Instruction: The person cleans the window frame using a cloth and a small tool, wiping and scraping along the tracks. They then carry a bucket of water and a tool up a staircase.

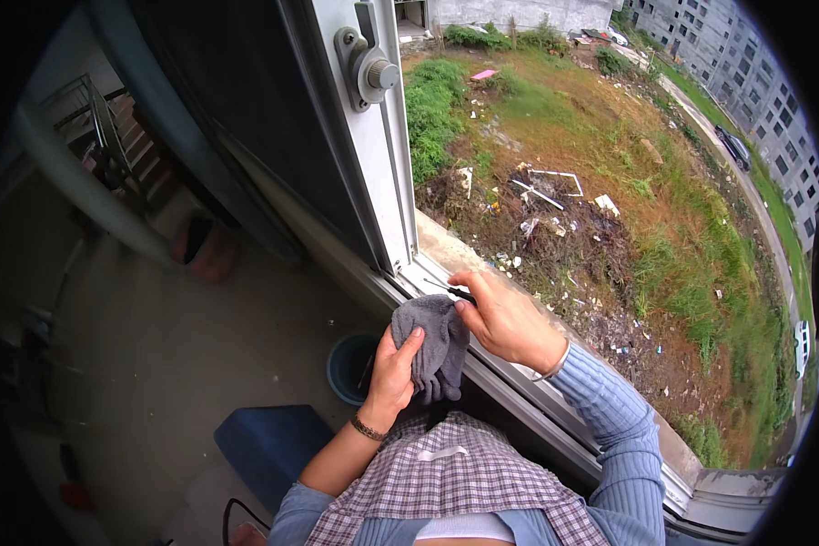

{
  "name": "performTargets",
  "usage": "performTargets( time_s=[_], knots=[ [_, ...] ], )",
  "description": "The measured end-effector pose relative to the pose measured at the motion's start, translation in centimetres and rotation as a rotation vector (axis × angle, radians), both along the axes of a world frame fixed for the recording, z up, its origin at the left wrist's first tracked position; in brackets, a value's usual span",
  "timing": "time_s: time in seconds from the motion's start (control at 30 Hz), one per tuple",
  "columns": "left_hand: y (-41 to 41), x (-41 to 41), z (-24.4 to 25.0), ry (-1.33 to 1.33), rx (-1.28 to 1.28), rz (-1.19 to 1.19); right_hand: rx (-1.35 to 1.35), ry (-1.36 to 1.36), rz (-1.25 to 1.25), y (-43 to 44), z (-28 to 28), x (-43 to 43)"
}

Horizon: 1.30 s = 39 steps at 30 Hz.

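Observation:
A bunched grey cloth (431, 338) hangs in my left hand (394, 372), the thumb pressed on its front. My right hand (508, 321) grips the black handle of a thin screwdriver-like tool (458, 293) between thumb and fingers, just above the cloth's right edge. The thin metal shaft points left over the white window track (420, 269). My right thumb is at the cloth's edge; whether it touches the cloth is hard to tell.
A window sash with a crescent latch (372, 72) stands upright ahead. On the floor, lower left, are a blue bucket (338, 368) and a dark blue box-like object (266, 443). A staircase (119, 136) is at the far left. Outside, beyond the sill, lies littered ground (559, 239).

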State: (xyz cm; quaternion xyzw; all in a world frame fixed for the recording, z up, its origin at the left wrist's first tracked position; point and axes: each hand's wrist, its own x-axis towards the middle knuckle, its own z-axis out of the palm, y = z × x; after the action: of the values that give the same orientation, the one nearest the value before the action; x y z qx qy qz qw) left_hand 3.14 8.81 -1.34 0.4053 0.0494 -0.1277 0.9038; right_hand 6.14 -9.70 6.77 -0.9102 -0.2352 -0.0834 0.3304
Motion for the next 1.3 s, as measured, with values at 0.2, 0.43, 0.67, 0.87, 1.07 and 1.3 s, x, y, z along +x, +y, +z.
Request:
performTargets(
  time_s=[0.2,0.43,0.67,0.87,1.07,1.3],
  knots=[
    [0.0,0.6,-0.2,0.013,-0.006,-0.002,-0.275,0.090,0.049,0.5,-0.1,-1.6],
    [0.8,2.3,-0.4,-0.061,0.040,0.048,-0.406,-0.096,-0.019,3.7,-2.7,0.1],
    [2.6,4.6,-1.5,-0.152,0.232,0.090,-0.367,-0.121,-0.015,6.7,-3.2,3.5],
    [1.5,-0.5,-1.0,-0.188,0.276,-0.208,-0.495,0.149,0.037,1.4,0.8,-2.7],
    [2.0,1.8,-0.6,-0.174,0.199,-0.035,-0.415,-0.049,-0.052,5.3,-2.1,1.0],
    [3.8,1.3,-0.8,-0.193,0.270,-0.151,-0.189,0.038,0.021,3.8,-3.0,1.7]
  ],
)
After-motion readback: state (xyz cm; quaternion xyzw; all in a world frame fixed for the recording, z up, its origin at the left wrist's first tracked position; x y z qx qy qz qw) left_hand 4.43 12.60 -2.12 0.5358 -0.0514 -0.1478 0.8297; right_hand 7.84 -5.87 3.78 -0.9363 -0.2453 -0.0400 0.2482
